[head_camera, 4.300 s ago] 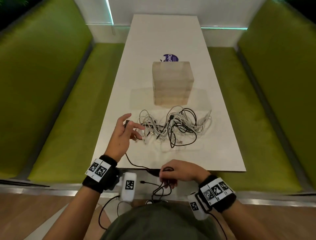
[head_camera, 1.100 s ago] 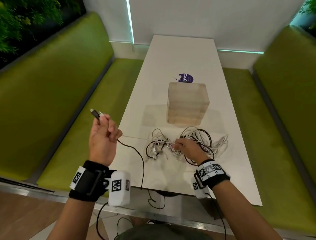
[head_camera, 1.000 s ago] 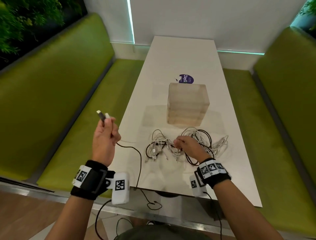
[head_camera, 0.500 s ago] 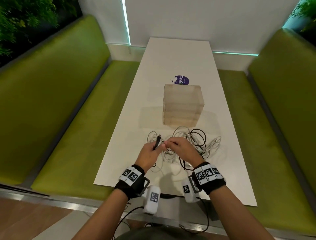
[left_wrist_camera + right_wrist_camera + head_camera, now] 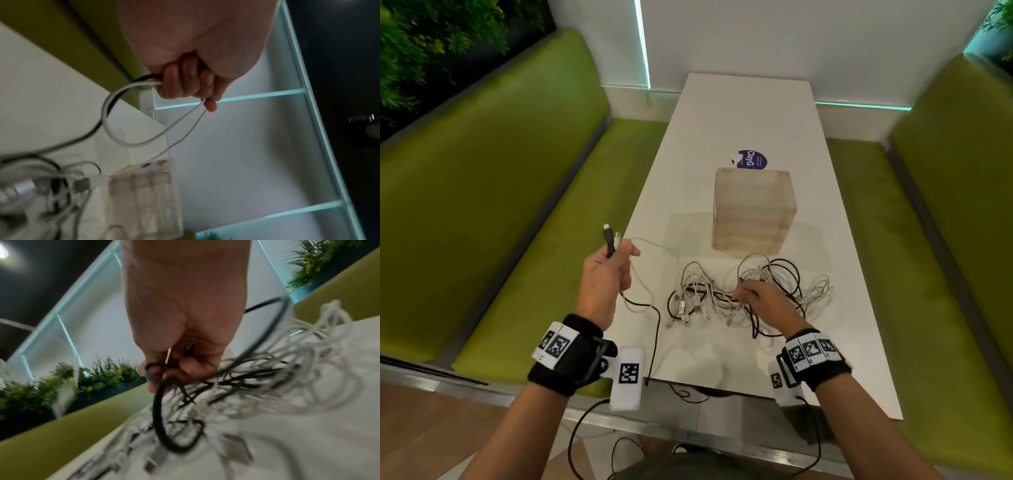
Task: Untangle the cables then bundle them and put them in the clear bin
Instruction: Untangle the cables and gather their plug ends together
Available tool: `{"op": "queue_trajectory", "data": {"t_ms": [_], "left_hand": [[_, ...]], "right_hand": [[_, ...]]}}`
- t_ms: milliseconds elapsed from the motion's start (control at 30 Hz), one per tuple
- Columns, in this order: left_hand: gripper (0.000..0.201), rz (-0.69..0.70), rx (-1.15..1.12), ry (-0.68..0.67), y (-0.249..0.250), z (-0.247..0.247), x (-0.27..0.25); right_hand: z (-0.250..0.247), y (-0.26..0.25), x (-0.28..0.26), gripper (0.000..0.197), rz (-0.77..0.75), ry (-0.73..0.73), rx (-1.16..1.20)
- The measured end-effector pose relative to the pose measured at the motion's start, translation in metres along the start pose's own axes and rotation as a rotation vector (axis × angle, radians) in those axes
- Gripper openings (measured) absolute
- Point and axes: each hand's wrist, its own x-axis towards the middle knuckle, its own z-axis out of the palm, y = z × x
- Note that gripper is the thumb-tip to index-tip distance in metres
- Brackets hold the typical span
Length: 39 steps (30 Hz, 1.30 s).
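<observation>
A tangle of black and white cables [image 5: 763,294] lies on the white table [image 5: 739,113] in front of the clear bin [image 5: 753,209]. My left hand [image 5: 619,253] is raised over the table's left edge. It grips a black cable end [image 5: 608,240] and a white cable end [image 5: 617,237], plugs pointing up. In the left wrist view my left hand's fingers [image 5: 180,84] curl round both cords. The black cable [image 5: 654,342] trails off the near edge. My right hand [image 5: 743,294] rests on the tangle, and its fingers [image 5: 162,374] pinch strands of the tangle [image 5: 257,386].
A purple round sticker [image 5: 751,159] lies behind the bin. Green benches [image 5: 500,205] run along both sides of the table. Loose USB plugs [image 5: 688,308] lie at the tangle's left side. The wall closes off the far end of the table.
Half a second ago both hands met at the tangle. My left hand has since drawn away to the left and up, now with a white cable end beside the black one. The right hand stayed on the pile.
</observation>
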Motion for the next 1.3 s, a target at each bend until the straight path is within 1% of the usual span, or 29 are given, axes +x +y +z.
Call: {"op": "queue_trajectory", "data": {"t_ms": [100,200,267,300,367,433,467,500,567,600,700,733,800,867,967,1067,1133,1167,1233,1300], "left_hand": [[0.028,-0.039,0.171,-0.108,-0.006,0.0,-0.009],[0.029,-0.084,0.283,-0.222,-0.009,0.002,-0.021],[0.03,-0.122,0.327,-0.294,-0.01,0.002,-0.026],[0.031,-0.135,0.342,-0.333,-0.01,0.002,-0.029],[0.03,-0.154,0.38,-0.413,-0.008,0.002,-0.033],[0.028,-0.171,0.42,-0.474,-0.005,0.003,-0.036],[0.027,-0.177,0.432,-0.495,-0.004,0.003,-0.037],[0.027,-0.179,0.438,-0.514,-0.003,0.004,-0.038],[0.027,-0.172,0.444,-0.536,-0.002,0.005,-0.039],[0.027,-0.163,0.448,-0.536,-0.001,0.005,-0.039],[0.032,-0.132,0.442,-0.514,-0.001,0.005,-0.041],[0.035,-0.117,0.424,-0.495,-0.001,0.005,-0.041],[0.034,-0.08,0.372,-0.444,0.0,0.005,-0.041],[0.033,-0.053,0.295,-0.388,0.001,0.004,-0.04],[0.036,-0.015,0.145,-0.336,0.001,0.002,-0.038],[0.044,-0.026,0.08,-0.288,0.002,0.002,-0.039],[0.049,-0.052,0.057,-0.259,0.001,0.002,-0.04],[0.05,-0.059,0.051,-0.246,0.0,0.001,-0.041],[0.051,-0.081,0.025,-0.213,-0.002,0.0,-0.043],[0.048,-0.116,-0.046,-0.183,-0.004,-0.003,-0.042]], "right_hand": [[-0.004,-0.016,-0.004,0.022,-0.007,-0.071,-0.058],[-0.01,-0.032,-0.011,0.026,0.007,-0.166,-0.106],[-0.015,-0.045,-0.018,0.03,0.013,-0.181,-0.197],[-0.018,-0.053,-0.022,0.033,-0.002,-0.159,-0.227],[-0.022,-0.069,-0.03,0.043,-0.082,-0.121,-0.167],[-0.024,-0.088,-0.038,0.05,-0.163,-0.168,-0.016],[-0.024,-0.095,-0.042,0.047,-0.185,-0.207,0.06],[-0.022,-0.1,-0.044,0.038,-0.199,-0.237,0.124],[-0.02,-0.107,-0.049,0.016,-0.209,-0.272,0.206],[-0.02,-0.108,-0.051,0.011,-0.205,-0.296,0.241],[-0.019,-0.108,-0.056,0.01,-0.17,-0.405,0.348],[-0.018,-0.107,-0.058,0.008,-0.158,-0.447,0.377],[-0.012,-0.102,-0.06,0.005,-0.122,-0.53,0.405],[-0.003,-0.092,-0.062,0.006,-0.078,-0.606,0.386],[0.017,-0.074,-0.066,0.008,-0.022,-0.685,0.252],[0.041,-0.054,-0.065,0.008,-0.023,-0.717,-0.049],[0.054,-0.042,-0.063,0.012,-0.008,-0.722,-0.17],[0.058,-0.038,-0.06,0.017,0.006,-0.706,-0.194],[0.058,-0.037,-0.053,0.025,0.092,-0.621,-0.097],[0.057,-0.04,-0.043,0.023,0.146,-0.476,0.02]]}}
